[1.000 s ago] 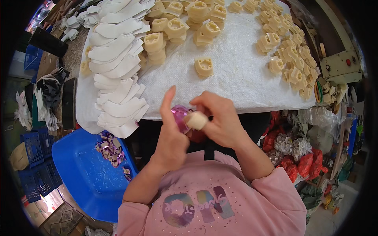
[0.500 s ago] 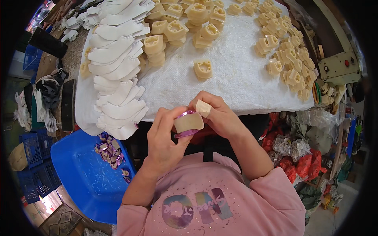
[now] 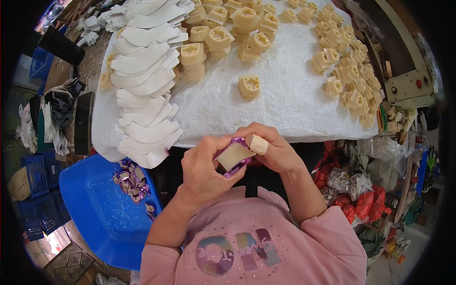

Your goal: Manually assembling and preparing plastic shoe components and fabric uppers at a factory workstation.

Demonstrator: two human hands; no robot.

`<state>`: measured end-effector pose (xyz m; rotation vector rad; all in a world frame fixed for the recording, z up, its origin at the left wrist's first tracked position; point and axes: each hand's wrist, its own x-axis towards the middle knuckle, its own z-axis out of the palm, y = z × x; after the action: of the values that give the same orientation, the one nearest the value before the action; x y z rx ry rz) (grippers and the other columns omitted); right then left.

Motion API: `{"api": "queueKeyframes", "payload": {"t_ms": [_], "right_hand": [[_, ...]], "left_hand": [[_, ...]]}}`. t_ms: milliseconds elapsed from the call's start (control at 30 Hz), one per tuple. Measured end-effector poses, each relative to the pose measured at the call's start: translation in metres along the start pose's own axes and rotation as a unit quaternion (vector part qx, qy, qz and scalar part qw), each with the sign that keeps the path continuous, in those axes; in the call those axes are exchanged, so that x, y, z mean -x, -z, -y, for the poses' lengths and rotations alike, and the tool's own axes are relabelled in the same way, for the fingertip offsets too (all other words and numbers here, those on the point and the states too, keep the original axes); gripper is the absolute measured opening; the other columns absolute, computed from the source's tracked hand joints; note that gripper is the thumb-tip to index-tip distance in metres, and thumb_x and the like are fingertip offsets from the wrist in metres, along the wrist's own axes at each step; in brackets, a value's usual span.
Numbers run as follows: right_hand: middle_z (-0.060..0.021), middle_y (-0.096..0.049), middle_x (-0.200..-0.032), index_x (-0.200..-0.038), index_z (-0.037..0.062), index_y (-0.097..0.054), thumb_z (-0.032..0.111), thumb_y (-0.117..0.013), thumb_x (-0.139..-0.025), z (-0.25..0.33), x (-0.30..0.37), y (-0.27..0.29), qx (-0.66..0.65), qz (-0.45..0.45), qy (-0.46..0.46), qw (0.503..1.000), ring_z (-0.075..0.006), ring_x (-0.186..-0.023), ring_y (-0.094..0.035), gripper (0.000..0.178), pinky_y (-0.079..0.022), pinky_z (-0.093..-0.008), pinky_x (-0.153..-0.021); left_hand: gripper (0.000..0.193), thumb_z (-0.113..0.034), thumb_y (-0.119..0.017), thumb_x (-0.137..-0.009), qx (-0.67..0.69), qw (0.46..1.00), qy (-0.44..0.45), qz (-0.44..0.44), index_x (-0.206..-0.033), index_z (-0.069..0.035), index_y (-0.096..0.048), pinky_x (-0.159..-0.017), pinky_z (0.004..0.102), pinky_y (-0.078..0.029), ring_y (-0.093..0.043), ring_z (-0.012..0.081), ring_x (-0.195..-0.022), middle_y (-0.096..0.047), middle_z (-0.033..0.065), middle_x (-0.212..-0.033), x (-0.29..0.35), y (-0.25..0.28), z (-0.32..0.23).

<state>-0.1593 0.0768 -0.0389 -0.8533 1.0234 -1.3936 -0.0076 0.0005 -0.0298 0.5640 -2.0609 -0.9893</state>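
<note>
My left hand (image 3: 203,164) is closed around a shoe heel (image 3: 233,157) with a shiny purple covering and a beige face turned up. On its right side, the fingers of my right hand (image 3: 280,153) are bent against the purple edge, and their tips are hidden behind the heel. A cream-coloured wrap (image 3: 259,145) covers my right thumb. Just beyond my hands, one bare cream heel (image 3: 250,87) stands by itself on the white woven sheet (image 3: 294,111) of the table.
Curved white pieces (image 3: 145,83) lie overlapped in a long row at the left. Cream heels cluster in stacks (image 3: 192,54) at the back and in a pile (image 3: 354,78) at the right. A blue basin (image 3: 95,209) at lower left holds purple heels (image 3: 130,183). Red bags (image 3: 363,202) sit lower right.
The purple-covered heel has turned and tilted in my hands, its beige face now slanting. Both hands have shifted a little to the right.
</note>
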Motion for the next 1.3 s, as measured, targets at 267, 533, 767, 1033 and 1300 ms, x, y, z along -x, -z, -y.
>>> {"api": "queueKeyframes", "payload": {"t_ms": [267, 533, 767, 1033, 1300], "right_hand": [[-0.0055, -0.06, -0.096, -0.106, 0.0007, -0.056, 0.024, -0.044, -0.098, -0.022, 0.001, -0.026, 0.018, -0.154, 0.054, 0.986, -0.0117, -0.088, -0.055, 0.027, -0.046, -0.0275, -0.078], [-0.009, -0.059, -0.102, -0.111, -0.0002, -0.057, 0.021, -0.046, -0.095, -0.032, 0.001, -0.03, 0.017, -0.149, 0.037, 0.988, -0.0158, -0.09, -0.055, 0.029, -0.044, -0.0278, -0.081], [-0.0126, -0.057, -0.09, -0.11, 0.0005, -0.056, 0.017, -0.046, -0.095, -0.013, -0.017, -0.048, 0.3, -0.107, 0.106, 0.942, -0.02, -0.076, -0.055, 0.025, -0.043, -0.0307, -0.068], [-0.0103, -0.052, -0.097, -0.1, 0.0042, -0.059, 0.009, -0.067, -0.072, -0.013, -0.074, -0.061, 0.557, -0.04, 0.218, 0.8, -0.0296, -0.091, -0.045, 0.03, -0.034, -0.0403, -0.078], [-0.0072, -0.053, -0.095, -0.084, 0.0058, -0.06, 0.007, -0.067, -0.07, -0.032, -0.091, -0.081, 0.607, -0.073, 0.232, 0.756, -0.0283, -0.09, -0.045, 0.016, -0.03, -0.042, -0.079]], "left_hand": [[0.045, -0.007, -0.081, -0.056, -0.063, 0.994, -0.024, -0.09, -0.091, 0.0, -0.053, -0.053, 0.0312, -0.051, -0.062, 0.0246, -0.057, -0.059, 0.011, -0.072, 0.0, -0.017, -0.002], [0.047, -0.011, -0.083, -0.056, -0.12, 0.984, -0.017, -0.128, -0.091, -0.001, -0.053, -0.052, 0.03, -0.049, -0.062, 0.0241, -0.058, -0.06, 0.0106, -0.072, 0.009, -0.015, 0.006], [0.041, -0.01, -0.079, -0.062, -0.115, 0.979, -0.05, -0.16, -0.096, 0.0, -0.058, -0.052, 0.0317, -0.048, -0.06, 0.0271, -0.06, -0.057, 0.011, -0.074, 0.016, 0.009, 0.023], [0.048, -0.007, -0.074, -0.069, -0.207, 0.919, 0.163, -0.295, -0.111, 0.002, -0.051, -0.081, 0.0303, -0.046, -0.055, 0.0213, -0.094, -0.054, 0.0135, -0.103, 0.104, 0.094, 0.082], [0.037, -0.001, -0.063, -0.075, -0.485, 0.776, 0.262, -0.305, -0.111, 0.0, -0.054, -0.086, 0.035, -0.041, -0.05, 0.0287, -0.099, -0.054, 0.0134, -0.103, 0.119, 0.121, 0.084]]}}
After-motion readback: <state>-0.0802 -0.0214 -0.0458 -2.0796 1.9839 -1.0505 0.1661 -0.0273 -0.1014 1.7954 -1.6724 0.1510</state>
